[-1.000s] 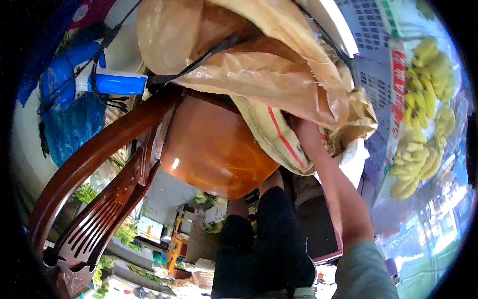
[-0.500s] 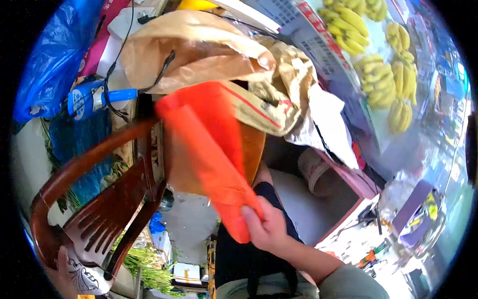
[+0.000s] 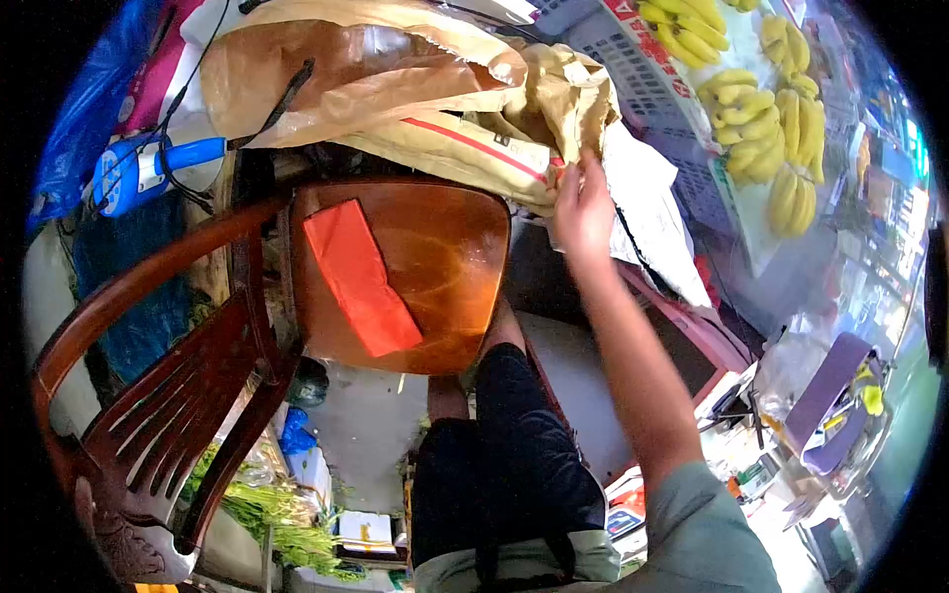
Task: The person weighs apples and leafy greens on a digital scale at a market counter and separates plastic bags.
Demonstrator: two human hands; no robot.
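A folded red bag point(image 3: 363, 279) lies flat on the seat of a dark brown wooden chair point(image 3: 450, 282). My right hand point(image 3: 584, 212) is at the right end of a tan paper sack point(image 3: 465, 148) with a red stripe, beside its crumpled edge. Its fingers point up, thumb apart from them, and nothing shows in its grip. Only a dim sliver of my left hand point(image 3: 85, 506) appears at the chair's back, by the lower left edge of the view; its fingers cannot be made out.
A blue and white device point(image 3: 121, 178) with black cords lies left of the sack. Bananas point(image 3: 751, 128) rest on a stand at the upper right. A pink-edged box point(image 3: 682, 311) is below the white sack point(image 3: 643, 198). Green vegetables point(image 3: 262, 514) are at the lower left.
The red bag, earlier in my right hand, now lies on the chair seat. My right hand has let go of it and moved up to the sack. The chair appears further left.
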